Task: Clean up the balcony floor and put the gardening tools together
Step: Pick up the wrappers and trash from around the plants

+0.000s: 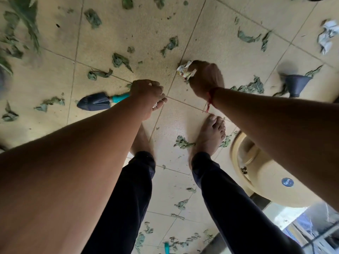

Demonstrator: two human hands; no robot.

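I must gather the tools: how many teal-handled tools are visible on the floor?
2. A trowel lies beside the left hand, which covers its handle end; another teal handle shows at the bottom edge among leaves. More may be hidden.

A home balcony: tiled floor [113,30], scattered leaves [120,60], garden trowel [97,103]

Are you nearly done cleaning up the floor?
Not nearly. Done: a few bits seem to lie in the beige bin. In hand: the right hand grips a crumpled wrapper; the left hand is curled near the trowel. Left: leaves cover the tiles, a paper ball lies far off, and the trowel is on the floor.
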